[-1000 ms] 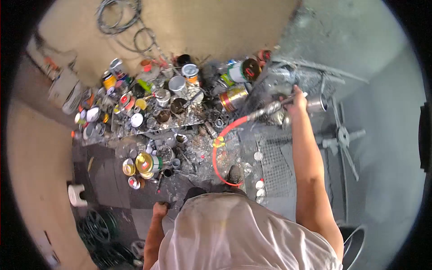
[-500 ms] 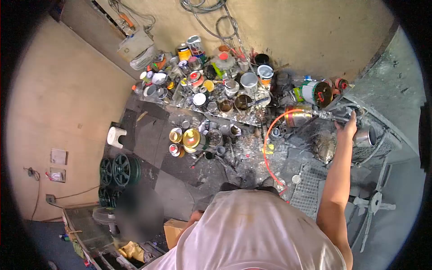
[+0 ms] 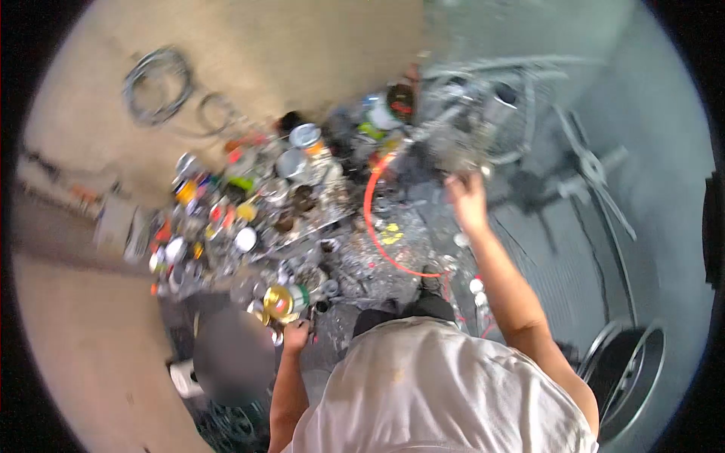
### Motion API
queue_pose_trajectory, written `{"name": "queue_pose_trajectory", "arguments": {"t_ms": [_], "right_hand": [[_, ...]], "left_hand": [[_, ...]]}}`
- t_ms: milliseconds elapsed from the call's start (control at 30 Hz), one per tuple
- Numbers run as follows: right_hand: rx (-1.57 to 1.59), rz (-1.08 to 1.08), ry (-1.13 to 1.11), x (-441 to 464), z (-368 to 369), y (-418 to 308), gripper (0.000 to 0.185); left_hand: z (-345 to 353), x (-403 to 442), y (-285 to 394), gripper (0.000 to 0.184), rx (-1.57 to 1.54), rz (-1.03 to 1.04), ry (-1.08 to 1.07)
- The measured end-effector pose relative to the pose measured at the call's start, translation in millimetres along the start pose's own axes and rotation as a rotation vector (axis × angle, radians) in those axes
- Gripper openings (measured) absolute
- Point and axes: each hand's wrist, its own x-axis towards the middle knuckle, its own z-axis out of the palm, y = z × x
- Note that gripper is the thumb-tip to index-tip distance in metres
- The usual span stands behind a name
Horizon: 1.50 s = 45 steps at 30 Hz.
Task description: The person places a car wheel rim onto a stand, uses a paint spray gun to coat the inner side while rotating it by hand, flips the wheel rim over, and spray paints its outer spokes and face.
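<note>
My right hand (image 3: pixel 467 202) reaches forward, blurred, with thumb and fingers looking spread. Just beyond its fingertips is a silvery crumpled bulk (image 3: pixel 461 155), and a metal cup (image 3: pixel 498 104) lies farther back. An orange hose (image 3: pixel 368 208) curves over the floor left of this hand. My left hand (image 3: pixel 297 334) is low at the left with its fingers curled closed; what they hold, if anything, cannot be made out. Right above it stands a gold-lidded can (image 3: pixel 279 301), beside a small dark cup (image 3: pixel 322 306).
Paint cans and tubs crowd a low stained bench (image 3: pixel 317 226), among them a grey tub (image 3: pixel 292 164) and a white lid (image 3: pixel 245 239). A coiled cable (image 3: pixel 158 84) hangs on the wall. To the right are a spoked metal stand (image 3: pixel 593 166) and wheel rims (image 3: pixel 630 370).
My view has swung to the right. My right hand has left the metal fitting by the labelled can and is now by the silvery bulk. My left hand has come forward beside the gold-lidded can.
</note>
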Motion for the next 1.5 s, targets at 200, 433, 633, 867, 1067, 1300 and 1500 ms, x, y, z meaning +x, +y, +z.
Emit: {"name": "queue_pose_trajectory", "arguments": {"t_ms": [200, 433, 633, 867, 1067, 1300, 1500], "right_hand": [[-0.537, 0.18, -0.461, -244.5, -62.5, 65.7, 0.069], [-0.369, 0.613, 0.113, -413.6, -184.2, 76.1, 0.067], [0.302, 0.531, 0.424, -434.5, -265.8, 59.2, 0.053], [1.121, 0.407, 0.029, -438.4, -386.9, -29.5, 0.066], [1.851, 0.224, -0.103, -429.0, -450.2, -30.7, 0.059], [2.105, 0.001, -0.168, -450.9, -458.9, -28.2, 0.04], [2.169, -0.056, -0.239, -462.6, -456.4, -32.2, 0.039]], "left_hand": [[106.2, 77.7, 12.2, 0.026, 0.204, 0.288, -0.465], [211.0, 0.0, 253.9, 0.023, 0.363, 0.787, -0.828], [304.1, -108.0, 438.3, 0.02, 0.265, 1.221, -0.883], [415.6, -321.3, 689.0, 0.05, 0.064, 1.934, -0.492], [513.5, -595.4, 818.7, 0.041, 0.044, 2.043, -0.904], [689.4, -764.8, 794.1, 0.073, 0.481, 2.362, -0.747], [706.5, -796.1, 782.5, 0.073, 1.09, 2.025, -0.936]]}}
